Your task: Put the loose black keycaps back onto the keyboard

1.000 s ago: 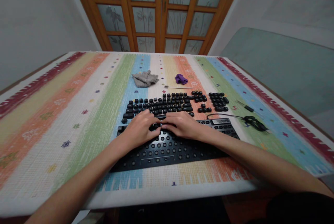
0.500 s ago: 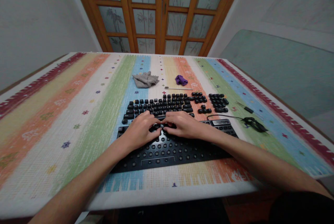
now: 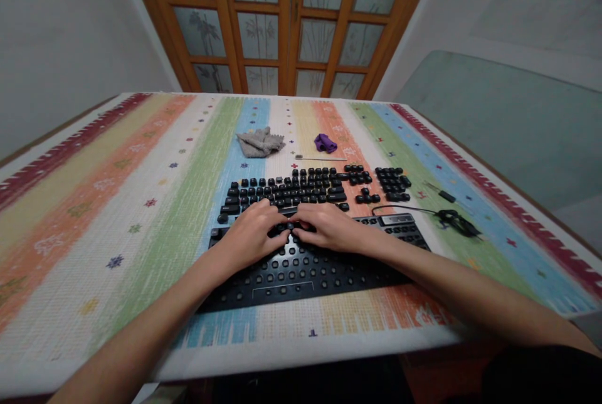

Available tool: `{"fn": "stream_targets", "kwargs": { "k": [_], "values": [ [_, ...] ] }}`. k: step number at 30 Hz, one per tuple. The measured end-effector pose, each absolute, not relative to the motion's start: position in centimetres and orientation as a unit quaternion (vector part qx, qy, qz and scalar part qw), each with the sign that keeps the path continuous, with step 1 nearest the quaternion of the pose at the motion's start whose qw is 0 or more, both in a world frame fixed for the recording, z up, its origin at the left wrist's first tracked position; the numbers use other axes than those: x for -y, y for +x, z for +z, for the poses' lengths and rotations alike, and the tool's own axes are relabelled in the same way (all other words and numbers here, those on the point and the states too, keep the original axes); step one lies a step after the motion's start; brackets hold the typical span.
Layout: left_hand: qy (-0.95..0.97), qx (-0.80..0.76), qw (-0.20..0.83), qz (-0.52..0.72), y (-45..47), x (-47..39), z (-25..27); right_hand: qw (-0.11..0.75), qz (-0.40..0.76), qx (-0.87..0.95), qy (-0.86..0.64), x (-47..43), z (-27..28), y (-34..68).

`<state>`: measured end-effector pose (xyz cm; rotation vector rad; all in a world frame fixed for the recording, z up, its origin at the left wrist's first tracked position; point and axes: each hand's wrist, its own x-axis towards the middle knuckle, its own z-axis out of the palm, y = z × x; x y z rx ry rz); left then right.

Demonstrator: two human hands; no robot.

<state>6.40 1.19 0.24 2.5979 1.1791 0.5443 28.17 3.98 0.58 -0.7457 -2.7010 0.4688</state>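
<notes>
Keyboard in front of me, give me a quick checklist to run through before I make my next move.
1. Keyboard resting on the striped tablecloth: ok.
2. Left hand and right hand both at the keyboard's upper rows: ok.
3. Key between the hands properly seated: cannot tell, partly hidden.
4. Keyboard's near rows capped: not ok, bare posts show.
5. Loose keycaps within view, grouped beyond the keyboard: ok.
6. Cable coil clear of both hands: ok, it lies right of the keyboard.
</notes>
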Motion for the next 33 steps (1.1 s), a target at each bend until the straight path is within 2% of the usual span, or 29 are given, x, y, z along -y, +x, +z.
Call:
{"fn": "stream_targets", "kwargs": {
  "k": [10, 15, 19, 25, 33],
  "values": [
    [0.876, -0.419, 0.131, 0.201, 6.3, -1.0, 1.2, 0.098, 0.152, 0.947, -0.267, -4.3, 2.2, 28.1],
    [0.857, -0.414, 0.110, 0.285, 5.4, -0.6, 2.1, 0.184, 0.118, 0.925, -0.311, -6.2, 4.5, 28.7],
    [0.874, -0.387, 0.111, 0.273, 5.4, -0.4, 1.4, 0.207, 0.101, 0.903, -0.363, -9.0, 5.3, 29.1],
    [0.890, -0.389, 0.091, 0.217, 5.7, -0.4, 0.2, 0.172, 0.102, 0.908, -0.369, -12.5, 3.5, 27.4],
    [0.890, -0.376, 0.074, 0.246, 5.8, -0.2, 0.2, 0.137, 0.061, 0.908, -0.390, -16.1, 2.4, 25.1]
  ]
}}
